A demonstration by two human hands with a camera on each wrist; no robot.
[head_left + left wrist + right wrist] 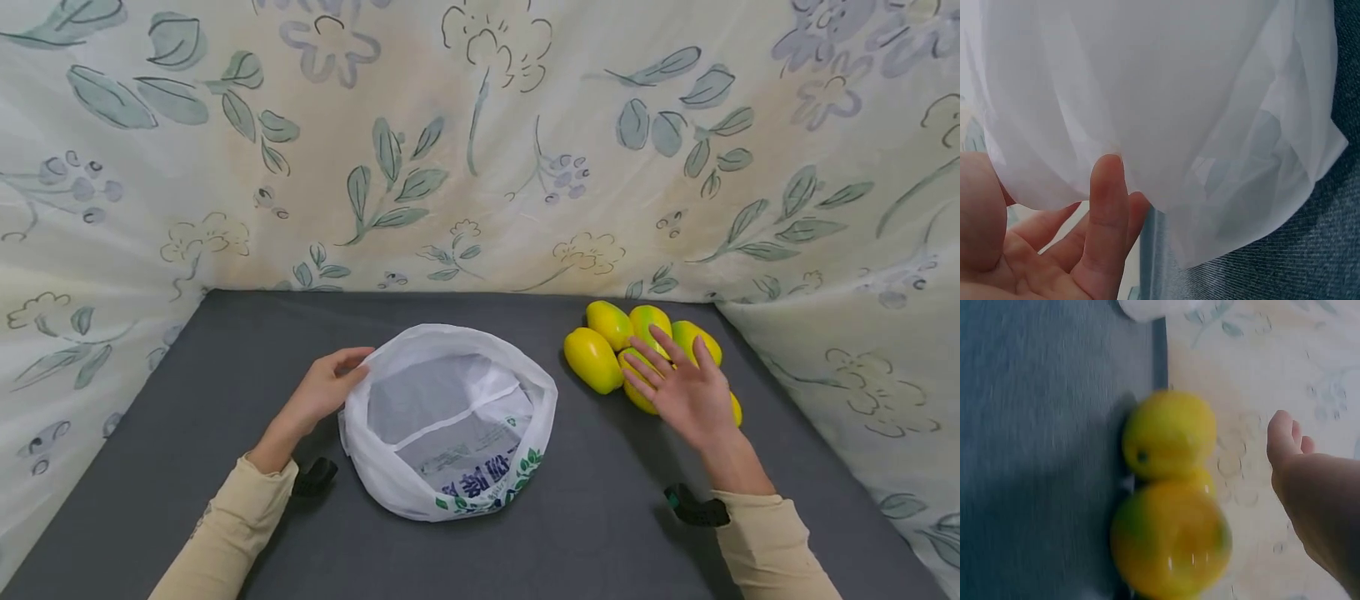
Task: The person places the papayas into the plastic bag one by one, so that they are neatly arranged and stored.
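A white plastic bag with green leaves and dark blue print sits on the dark table, its mouth wide and facing up. My left hand is at its left rim, loosely bent fingertips touching the outside. In the left wrist view one finger lies against the thin plastic, while other fingers are partly hidden behind it. Several yellow mangoes, some with green patches, lie grouped at the right. Over them my right hand is spread, palm showing and nothing in it. The right wrist view shows this hand apart from the mangoes.
Dark cloth covers the table. Pale fabric with leaf and flower drawings hangs behind it and along both sides. A black wrist strap shows at the left cuff and another at the right cuff.
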